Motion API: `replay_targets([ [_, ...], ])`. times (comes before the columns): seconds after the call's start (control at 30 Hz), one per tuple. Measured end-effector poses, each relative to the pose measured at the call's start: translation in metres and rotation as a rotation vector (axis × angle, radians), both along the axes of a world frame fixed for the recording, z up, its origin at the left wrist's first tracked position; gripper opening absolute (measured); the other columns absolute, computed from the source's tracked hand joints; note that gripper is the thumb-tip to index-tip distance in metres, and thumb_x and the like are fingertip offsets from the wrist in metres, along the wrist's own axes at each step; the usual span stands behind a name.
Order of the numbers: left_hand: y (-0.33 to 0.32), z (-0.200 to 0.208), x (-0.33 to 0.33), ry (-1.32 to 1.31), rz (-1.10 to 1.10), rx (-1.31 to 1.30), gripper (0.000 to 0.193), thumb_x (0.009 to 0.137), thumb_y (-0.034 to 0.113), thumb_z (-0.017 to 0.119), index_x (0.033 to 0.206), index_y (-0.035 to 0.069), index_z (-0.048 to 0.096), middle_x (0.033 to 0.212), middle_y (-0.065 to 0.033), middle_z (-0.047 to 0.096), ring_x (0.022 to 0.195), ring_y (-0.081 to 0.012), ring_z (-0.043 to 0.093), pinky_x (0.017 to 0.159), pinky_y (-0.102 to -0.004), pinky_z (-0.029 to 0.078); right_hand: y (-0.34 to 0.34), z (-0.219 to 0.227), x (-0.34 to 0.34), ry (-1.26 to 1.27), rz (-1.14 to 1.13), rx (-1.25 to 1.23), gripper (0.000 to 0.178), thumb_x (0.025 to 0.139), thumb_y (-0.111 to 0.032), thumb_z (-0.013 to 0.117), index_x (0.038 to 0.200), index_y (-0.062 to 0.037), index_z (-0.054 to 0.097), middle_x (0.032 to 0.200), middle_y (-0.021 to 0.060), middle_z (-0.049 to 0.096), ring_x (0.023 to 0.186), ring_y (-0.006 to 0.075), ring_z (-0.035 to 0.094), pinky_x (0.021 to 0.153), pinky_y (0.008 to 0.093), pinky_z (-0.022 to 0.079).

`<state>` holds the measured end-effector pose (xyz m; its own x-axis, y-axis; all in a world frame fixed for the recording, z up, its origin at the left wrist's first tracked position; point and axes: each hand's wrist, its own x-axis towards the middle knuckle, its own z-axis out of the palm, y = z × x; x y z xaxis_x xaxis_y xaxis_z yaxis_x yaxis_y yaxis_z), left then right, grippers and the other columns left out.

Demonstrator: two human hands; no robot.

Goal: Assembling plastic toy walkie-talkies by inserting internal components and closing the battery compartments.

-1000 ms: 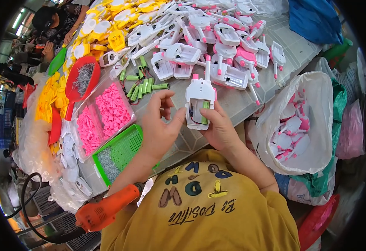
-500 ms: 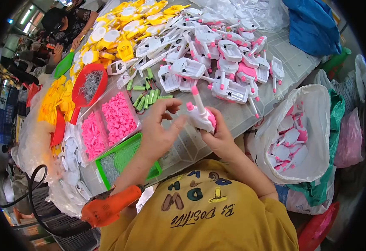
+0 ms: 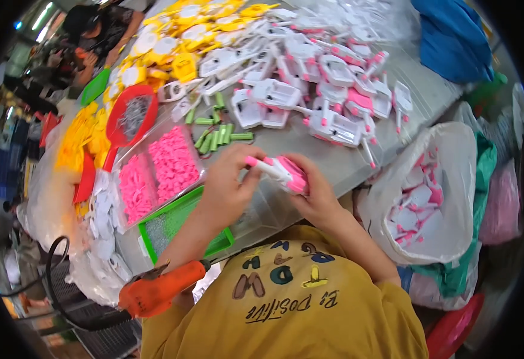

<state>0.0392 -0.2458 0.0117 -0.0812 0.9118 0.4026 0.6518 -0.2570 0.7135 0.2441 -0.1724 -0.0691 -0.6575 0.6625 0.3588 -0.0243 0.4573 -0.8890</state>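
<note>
In my right hand point(image 3: 319, 194) is a white-and-pink plastic toy piece point(image 3: 287, 175), gripped by its rounded body. Its white stem with a pink tip points left. My left hand point(image 3: 231, 185) is closed at that stem, thumb and fingers by the tip. Beyond the hands lies a pile of similar white-and-pink pieces point(image 3: 334, 128), many with hollow white casings upward. Green battery cells point(image 3: 215, 139) with thin wires lie just past my left hand. By my left forearm hangs an orange power screwdriver point(image 3: 163, 293) with a black cable.
At left are a clear divided box point(image 3: 199, 170) of small pink parts, a green tray point(image 3: 148, 244) of tiny metal pieces and a red scoop point(image 3: 153, 113) of screws. Yellow pieces point(image 3: 184, 66) heap behind. A white sack point(image 3: 373, 209) of finished-looking pieces stands right. Another person point(image 3: 97, 36) sits far left.
The toy piece has tipped over, its stem swinging from upward to leftward. My left hand, earlier apart with fingers spread, has closed at the stem's tip.
</note>
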Motion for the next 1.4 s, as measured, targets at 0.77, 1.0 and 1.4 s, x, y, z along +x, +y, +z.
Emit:
replay_targets([
  [0.77,-0.321,-0.099,-0.339,0.36,1.221,-0.778,0.046,0.069,0.025,0.081,0.109,0.003,0.075,0.108,-0.0193,0.074,0.105,-0.0336,0.07,0.092,-0.0417,0.055,0.008,0.014,-0.03,0.338,0.167,-1.115,0.081,0.081,0.005,0.06,0.154,-0.0171,0.033,0.148,0.018,0.05,0.124,0.0443,0.059,0.095,0.0635,0.056],
  [1.0,-0.302,-0.104,-0.307,0.322,1.255,-0.432,0.037,0.08,0.022,0.069,0.11,0.0,0.073,0.105,-0.0269,0.071,0.104,-0.0416,0.068,0.094,-0.0463,0.053,0.009,0.018,-0.035,0.402,0.169,-1.175,0.076,0.081,0.007,0.06,0.151,-0.0131,0.039,0.145,0.0169,0.053,0.125,0.0388,0.06,0.095,0.0654,0.056],
  [1.4,-0.148,0.025,-0.146,-0.531,0.596,-0.038,0.041,0.091,-0.004,0.064,0.129,0.004,0.053,0.104,-0.01,0.071,0.09,-0.0157,0.067,0.082,-0.0297,0.054,0.002,0.019,-0.053,0.435,0.228,-1.208,0.078,0.077,0.006,0.059,0.15,-0.0134,0.039,0.143,0.0157,0.055,0.128,0.0414,0.057,0.1,0.0658,0.052],
])
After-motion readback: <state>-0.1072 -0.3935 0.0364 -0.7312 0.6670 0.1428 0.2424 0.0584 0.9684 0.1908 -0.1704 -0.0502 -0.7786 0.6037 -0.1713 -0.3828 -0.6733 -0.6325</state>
